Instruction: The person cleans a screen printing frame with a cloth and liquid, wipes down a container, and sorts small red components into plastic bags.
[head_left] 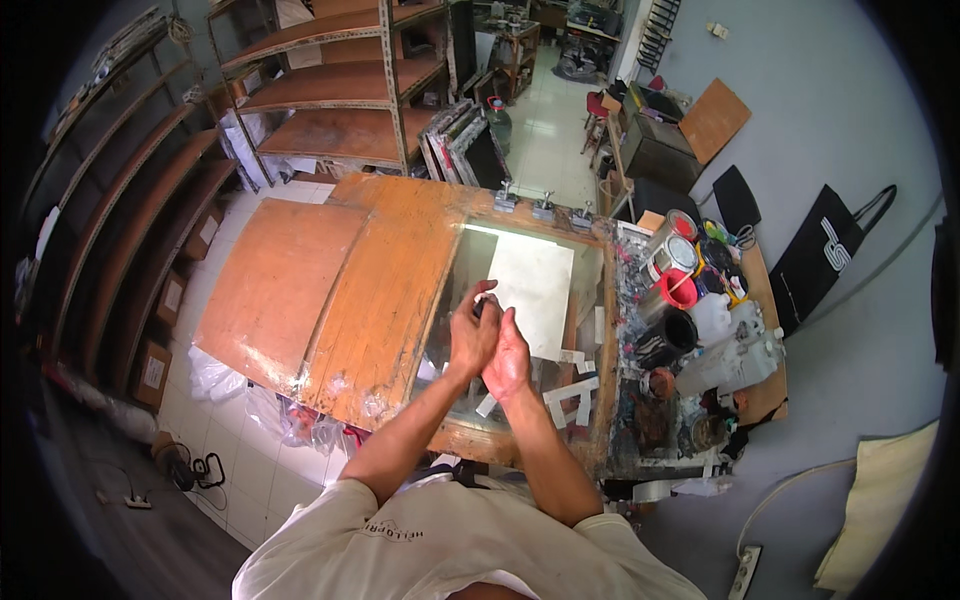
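My two hands meet over a glass pane (590, 260) set into a wooden worktable. Curled fingers close my left hand (474, 335) around a small dark thing (486, 303), too covered to name. Against it lies my right hand (508, 362), its palm turned up and thumb stretched out; the left hand hides part of its fingers. Beyond both hands a blank white sheet (533, 275) rests on the pane. Several white strips (572, 392) are scattered on the glass, to the right of my right wrist.
Metal hinge clamps (543, 207) line the table's far edge. On the right, a stained side surface carries paint cans (672, 258), a black container (667, 335) and plastic jugs (735, 355). A brown board (275, 290) covers the table's left part. Shelves (320, 80) stand behind.
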